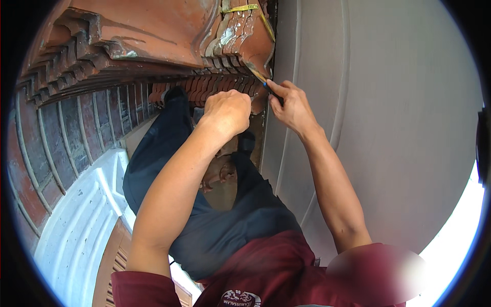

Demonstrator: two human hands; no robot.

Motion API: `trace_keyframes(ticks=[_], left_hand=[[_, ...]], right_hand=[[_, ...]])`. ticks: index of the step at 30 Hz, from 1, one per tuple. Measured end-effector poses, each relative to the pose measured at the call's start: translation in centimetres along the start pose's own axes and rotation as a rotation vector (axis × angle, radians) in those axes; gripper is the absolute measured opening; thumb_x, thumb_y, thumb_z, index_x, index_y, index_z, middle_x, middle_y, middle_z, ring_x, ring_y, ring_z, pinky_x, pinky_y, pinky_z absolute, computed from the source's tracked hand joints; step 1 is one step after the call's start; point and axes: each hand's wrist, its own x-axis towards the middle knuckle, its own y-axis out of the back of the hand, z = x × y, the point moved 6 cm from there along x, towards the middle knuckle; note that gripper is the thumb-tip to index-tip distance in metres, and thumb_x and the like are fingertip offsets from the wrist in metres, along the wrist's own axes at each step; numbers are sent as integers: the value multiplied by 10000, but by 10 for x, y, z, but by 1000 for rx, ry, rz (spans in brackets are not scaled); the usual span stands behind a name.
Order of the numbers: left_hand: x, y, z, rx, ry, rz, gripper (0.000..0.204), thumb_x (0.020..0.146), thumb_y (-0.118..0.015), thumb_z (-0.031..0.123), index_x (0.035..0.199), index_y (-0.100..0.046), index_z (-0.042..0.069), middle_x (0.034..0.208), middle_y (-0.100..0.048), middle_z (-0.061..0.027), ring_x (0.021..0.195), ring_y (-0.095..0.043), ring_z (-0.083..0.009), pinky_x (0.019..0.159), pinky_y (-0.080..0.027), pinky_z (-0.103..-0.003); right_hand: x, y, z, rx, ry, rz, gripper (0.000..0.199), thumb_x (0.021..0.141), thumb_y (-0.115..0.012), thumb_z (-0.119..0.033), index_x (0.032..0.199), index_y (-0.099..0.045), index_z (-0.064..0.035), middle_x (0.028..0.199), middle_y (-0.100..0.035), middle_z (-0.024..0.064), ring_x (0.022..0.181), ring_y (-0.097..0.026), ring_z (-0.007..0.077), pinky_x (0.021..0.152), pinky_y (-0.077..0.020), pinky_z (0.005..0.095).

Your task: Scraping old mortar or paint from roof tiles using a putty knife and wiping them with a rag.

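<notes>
Grey wall (388, 117): I see a big smooth wall on the right. It fills that whole side.

Brick wall (76, 138): I see red bricks with pale lines on the left, under the carved part.

Red carved trim (153, 30): I see a wide red band with steps and little ridges at the top. It meets the grey wall at a dark seam.

White ledge (82, 220): I see a pale, ribbed ledge down on the left, below the bricks.

My legs (215, 225): I see dark trousers under my arms and a dark red shirt at the bottom.

Left hand (227, 110): My fingers are curled shut in a fist, pressed against the ridges of the trim. I cannot tell if anything is inside the fist.

Right hand (291, 105): My fingers are pinched tight on a thin tool.

Thin tool (258, 77): It is slim, dark with a yellow bit. Its tip touches the trim just beside the seam.

Yellow strip (240, 8): I see a thin yellow band lying on the trim, higher up.

Step now: I think I am working the tip along the edge of the trim.

Next move: I think it needs a slow, steady hand, so the tip stays on the edge and off the grey wall.
</notes>
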Motion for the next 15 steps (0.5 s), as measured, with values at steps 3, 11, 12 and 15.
trace_keyframes(ticks=[3, 11, 12, 15], left_hand=[[4, 0, -11, -10, 34, 69, 199, 786, -617, 60, 925, -712, -46, 945, -694, -275, 934, -684, -424, 853, -546, -477], [45, -23, -81, -553, 265, 505, 261, 868, -637, 127, 1068, -690, -33, 904, -718, -194, 859, -698, -277, 800, -537, -364], [52, -31, -92, -815, 320, 595, 256, 888, -641, 132, 1076, -689, -35, 895, -727, -138, 815, -690, -201, 770, -535, -319], [75, -44, -86, -1286, 272, 606, 245, 938, -629, 128, 1090, -675, -59, 931, -705, -57, 798, -625, -96, 735, -501, -248]], right_hand=[[-5, -3, 4, 8, 5, -20, 392, 846, -595, -95, 1228, -673, -57, 994, -640, 201, 872, -653, 403, 818, -533, 459], [-31, -4, 11, 114, -148, 149, 387, 881, -586, -124, 1257, -646, -60, 952, -614, 193, 867, -621, 385, 785, -507, 445], [-46, -2, 23, 180, -230, 187, 387, 883, -589, -118, 1262, -643, -55, 945, -610, 191, 858, -612, 375, 777, -499, 435], [-96, -1, 44, 246, -336, 225, 384, 899, -593, -127, 1267, -631, -24, 904, -597, 174, 799, -599, 329, 760, -490, 403]])
